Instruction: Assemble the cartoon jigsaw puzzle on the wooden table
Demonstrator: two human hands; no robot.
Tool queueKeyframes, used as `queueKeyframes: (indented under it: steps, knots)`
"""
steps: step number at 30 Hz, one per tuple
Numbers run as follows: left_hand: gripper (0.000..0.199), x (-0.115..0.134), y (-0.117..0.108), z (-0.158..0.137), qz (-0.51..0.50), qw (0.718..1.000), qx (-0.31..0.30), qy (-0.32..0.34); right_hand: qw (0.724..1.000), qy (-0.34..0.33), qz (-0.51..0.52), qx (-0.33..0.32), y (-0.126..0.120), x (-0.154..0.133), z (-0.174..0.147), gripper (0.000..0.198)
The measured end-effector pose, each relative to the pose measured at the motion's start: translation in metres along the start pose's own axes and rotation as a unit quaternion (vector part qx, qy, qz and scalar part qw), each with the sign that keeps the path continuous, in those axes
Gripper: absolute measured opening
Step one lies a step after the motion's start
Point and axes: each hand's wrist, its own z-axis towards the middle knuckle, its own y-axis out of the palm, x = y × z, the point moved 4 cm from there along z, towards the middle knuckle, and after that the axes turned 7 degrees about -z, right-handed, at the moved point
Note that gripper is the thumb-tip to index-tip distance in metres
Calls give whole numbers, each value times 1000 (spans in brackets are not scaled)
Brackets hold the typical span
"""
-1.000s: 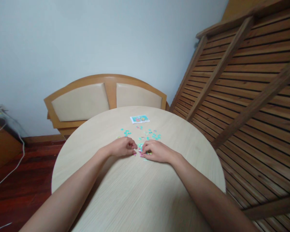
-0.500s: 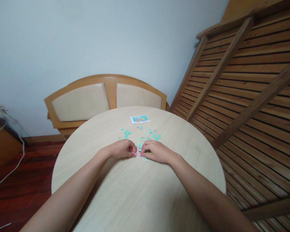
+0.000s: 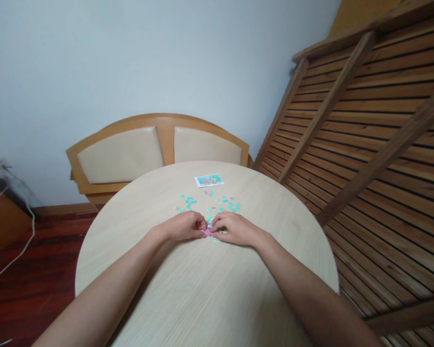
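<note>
On the round table, my left hand [image 3: 186,225] pinches a small pink jigsaw piece [image 3: 207,233] between thumb and fingertips. My right hand [image 3: 236,228] is closed just opposite, its thumb and finger pressed at the right side of the pink part. Between and under the hands lies a small joined patch of jigsaw [image 3: 210,219] in teal, pink and yellow, largely covered by my right fingers. Loose teal pieces lie beyond it, one group [image 3: 188,202] to the left and another [image 3: 233,206] to the right.
A picture card [image 3: 209,180] with a teal background and cartoon figures lies near the far side of the pale table [image 3: 188,289]. Behind stands a padded headboard [image 3: 123,154]. A slatted wooden frame [image 3: 354,159] leans at the right; a white cable [image 3: 29,236] hangs at left.
My left hand has moved slightly right, bringing its pink piece up against the pink part by my right fingers; the gap between them has closed. My right hand has hardly moved.
</note>
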Motion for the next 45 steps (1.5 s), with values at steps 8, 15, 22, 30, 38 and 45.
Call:
queueKeyframes:
  steps: [8,15,22,30,38,45]
  knots:
    - [23,2,-1,-1,10,1000,4,-1,1000,5,-1,-4,-1,0,0,17]
    - [24,-3,0,0,2,1000,3,18,1000,6,-5,1,-2,-1,0,14]
    - [26,-3,1,0,-11,1000,-2,14,1000,-5,-11,1,-3,-5,1,16]
    - [23,-28,-39,-11,61,991,110,-37,1000,-20,5,-6,-1,-11,2,22]
    - [29,-76,-70,-34,138,955,183,-187,1000,-24,9,-5,0,-12,2,20]
    - [26,-80,-61,-28,156,952,169,-200,1000,3,-6,5,-5,-3,-1,19]
